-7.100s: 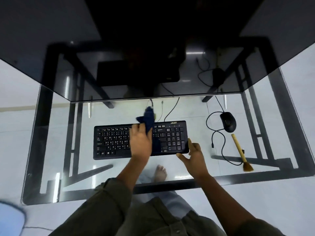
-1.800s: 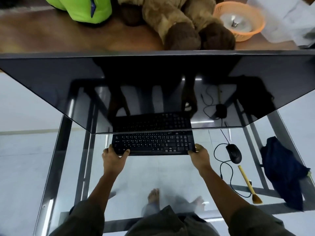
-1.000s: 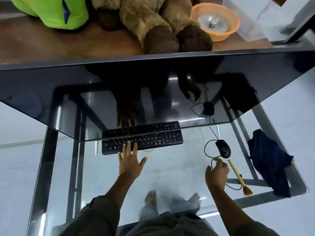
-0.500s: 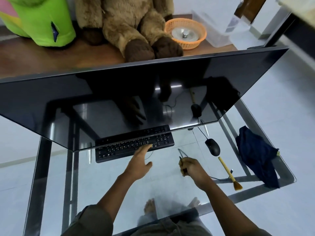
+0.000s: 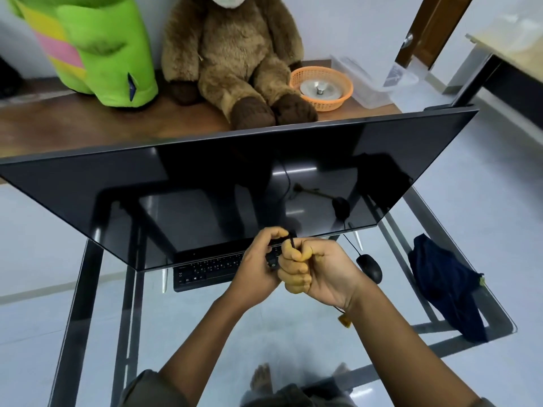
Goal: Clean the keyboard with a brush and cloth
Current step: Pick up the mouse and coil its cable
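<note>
The black keyboard (image 5: 205, 271) lies on the glass table (image 5: 182, 333), pushed partly under the monitor's lower edge. Both my hands meet above its right end. My right hand (image 5: 317, 271) is a fist closed around a thin black cable (image 5: 291, 240) that sticks up from it. My left hand (image 5: 258, 265) pinches the same cable just to the left. The dark blue cloth (image 5: 443, 286) lies crumpled at the table's right edge. Only a yellow bit of the brush (image 5: 343, 320) shows beside my right wrist.
A big dark monitor (image 5: 205, 195) leans over the back of the table. A black mouse (image 5: 369, 270) sits right of my hands. Behind, a wooden shelf holds a green plush (image 5: 102, 54), a brown plush (image 5: 235, 60) and an orange basket (image 5: 321, 86).
The keyboard was pushed back under the monitor. My right hand picked up a thin cable, and both hands have now come together on it above the keyboard's right end. The view tilted upward.
</note>
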`<move>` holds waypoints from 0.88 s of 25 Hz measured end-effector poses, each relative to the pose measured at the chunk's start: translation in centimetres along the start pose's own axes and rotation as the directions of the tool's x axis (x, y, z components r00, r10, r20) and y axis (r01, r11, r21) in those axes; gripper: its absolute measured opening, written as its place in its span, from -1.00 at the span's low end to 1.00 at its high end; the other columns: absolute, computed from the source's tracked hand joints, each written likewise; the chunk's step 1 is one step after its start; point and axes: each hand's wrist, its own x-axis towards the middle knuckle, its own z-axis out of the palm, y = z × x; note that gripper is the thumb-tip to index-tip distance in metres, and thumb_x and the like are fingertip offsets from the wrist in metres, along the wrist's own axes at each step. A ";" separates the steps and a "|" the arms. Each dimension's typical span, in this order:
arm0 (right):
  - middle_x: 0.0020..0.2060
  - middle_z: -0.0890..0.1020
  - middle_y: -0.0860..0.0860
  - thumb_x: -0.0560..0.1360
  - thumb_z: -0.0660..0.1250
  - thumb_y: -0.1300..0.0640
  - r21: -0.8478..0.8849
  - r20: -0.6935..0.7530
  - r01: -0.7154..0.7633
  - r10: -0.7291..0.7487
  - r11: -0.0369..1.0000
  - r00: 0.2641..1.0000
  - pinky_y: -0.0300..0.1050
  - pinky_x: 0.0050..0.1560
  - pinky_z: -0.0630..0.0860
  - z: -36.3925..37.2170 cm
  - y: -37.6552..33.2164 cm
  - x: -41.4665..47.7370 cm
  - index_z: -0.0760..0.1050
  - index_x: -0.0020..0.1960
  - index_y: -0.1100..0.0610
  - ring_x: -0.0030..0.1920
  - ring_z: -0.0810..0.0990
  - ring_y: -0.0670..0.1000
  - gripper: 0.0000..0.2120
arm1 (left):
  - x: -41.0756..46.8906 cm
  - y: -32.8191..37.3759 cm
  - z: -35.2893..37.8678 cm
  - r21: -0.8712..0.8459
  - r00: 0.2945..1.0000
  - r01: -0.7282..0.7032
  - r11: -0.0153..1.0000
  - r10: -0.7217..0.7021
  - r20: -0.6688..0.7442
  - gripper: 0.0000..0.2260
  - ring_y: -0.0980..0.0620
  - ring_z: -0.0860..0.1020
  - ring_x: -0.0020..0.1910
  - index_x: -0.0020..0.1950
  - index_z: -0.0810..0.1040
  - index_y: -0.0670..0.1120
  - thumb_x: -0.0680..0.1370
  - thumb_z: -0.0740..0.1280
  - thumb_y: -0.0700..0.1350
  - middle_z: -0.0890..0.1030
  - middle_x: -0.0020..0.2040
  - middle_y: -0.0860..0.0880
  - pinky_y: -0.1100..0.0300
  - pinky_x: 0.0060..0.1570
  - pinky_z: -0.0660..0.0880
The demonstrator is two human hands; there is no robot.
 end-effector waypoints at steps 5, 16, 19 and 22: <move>-0.46 0.33 0.01 0.35 0.04 0.32 0.161 0.099 0.095 -0.112 0.982 0.989 -0.21 -0.46 0.20 2.0 -0.6 0.2 0.33 -0.30 0.14 -0.46 0.28 -0.05 -0.84 | 0.2 2.3 -0.7 -0.055 0.969 0.102 0.993 -0.087 0.229 -0.81 0.23 0.63 0.01 0.07 0.56 -0.08 0.54 0.31 -0.33 0.63 -0.01 -0.02 0.27 -0.01 0.55; -0.33 0.43 0.10 0.46 0.05 0.44 -0.188 -0.319 0.463 -0.500 0.866 0.805 -0.14 -0.19 0.42 -1.6 -0.5 2.2 0.38 -0.23 0.19 -0.29 0.42 0.07 -0.76 | -1.1 5.1 -4.4 -0.003 0.854 0.251 0.968 -0.220 0.472 -0.82 -0.01 0.36 -0.39 -0.23 0.47 -0.17 0.51 0.34 -0.10 0.40 -0.35 -0.08 0.11 -0.29 0.34; -0.38 0.46 0.08 0.39 0.11 0.33 -0.613 -0.274 0.267 -0.517 0.743 0.811 -0.16 -0.25 0.37 -1.5 1.4 2.7 0.44 -0.29 0.15 -0.32 0.41 0.03 -0.82 | -0.8 7.5 -6.0 0.096 0.890 0.133 0.987 -0.161 0.426 -0.77 0.04 0.30 -0.43 -0.25 0.51 -0.11 0.59 0.35 -0.09 0.40 -0.42 0.01 0.16 -0.36 0.26; -0.45 0.41 0.08 0.40 0.10 0.18 -0.608 -0.194 0.112 -0.284 0.786 0.939 -0.10 -0.28 0.25 -0.7 2.5 2.3 0.45 -0.37 0.08 -0.39 0.34 0.01 -0.77 | 0.1 9.6 -7.7 0.005 0.965 0.062 0.998 -0.061 0.255 -0.80 0.20 0.33 -0.48 -0.21 0.55 -0.08 0.62 0.33 -0.15 0.43 -0.46 0.15 0.34 -0.39 0.29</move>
